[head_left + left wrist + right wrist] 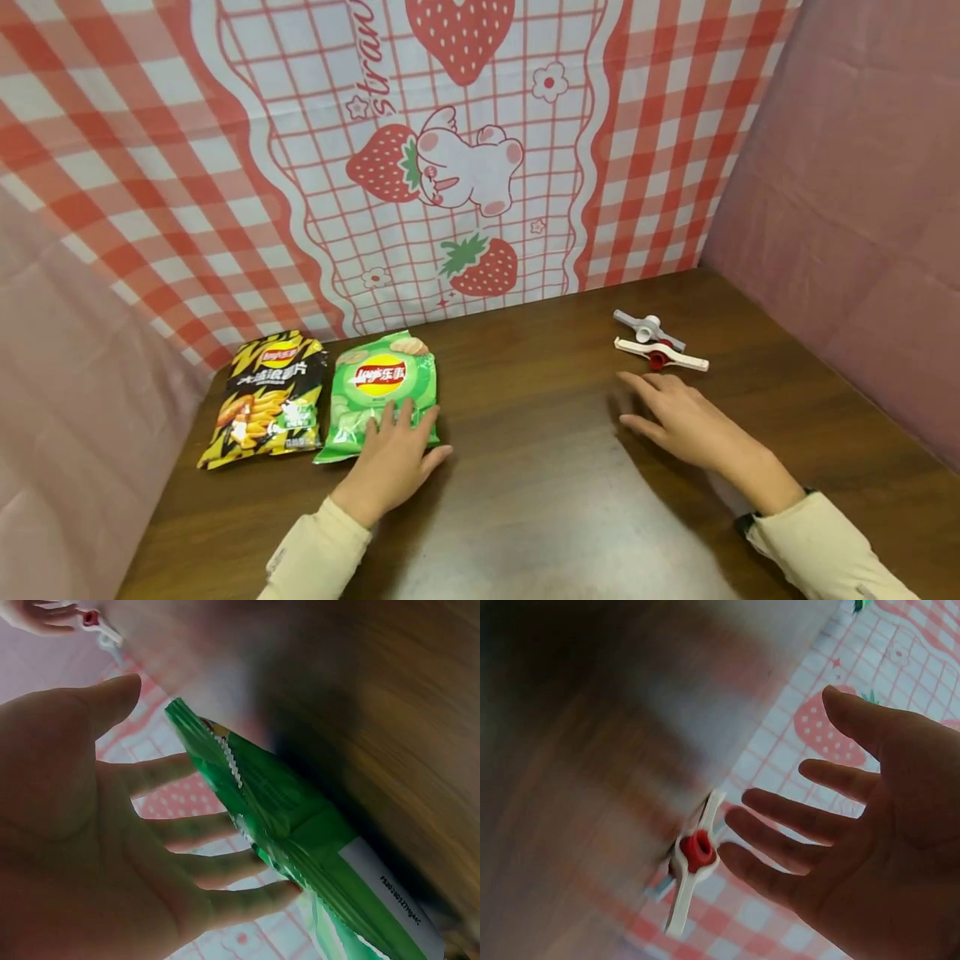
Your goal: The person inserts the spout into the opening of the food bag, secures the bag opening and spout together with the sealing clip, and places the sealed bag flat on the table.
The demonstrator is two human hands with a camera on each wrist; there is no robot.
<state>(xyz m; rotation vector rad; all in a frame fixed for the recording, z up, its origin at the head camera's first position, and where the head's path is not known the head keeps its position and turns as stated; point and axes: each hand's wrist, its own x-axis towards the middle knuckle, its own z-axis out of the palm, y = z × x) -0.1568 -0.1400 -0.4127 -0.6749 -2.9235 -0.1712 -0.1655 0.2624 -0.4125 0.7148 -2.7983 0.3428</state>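
My left hand (392, 467) is over the lower right part of a green Lay's chip bag (386, 354), with its fingers spread and straight. In the left wrist view the fingertips (281, 891) lie at the edge of the green bag (300, 817); whether they press on it I cannot tell. To its left lies a black and yellow Lay's bag (264, 404). My right hand (686, 423) hovers over the table with loose, extended fingers and holds nothing. Just beyond it is a white bag sealing clip with a red spout (678, 358), beside a greyish-white clip (649, 328).
The brown wooden table (517, 500) meets a strawberry-print checked cloth (555, 167) at the back. Pink cloth walls (862, 208) stand on both sides. The bags lie at the left, the clips at the back right.
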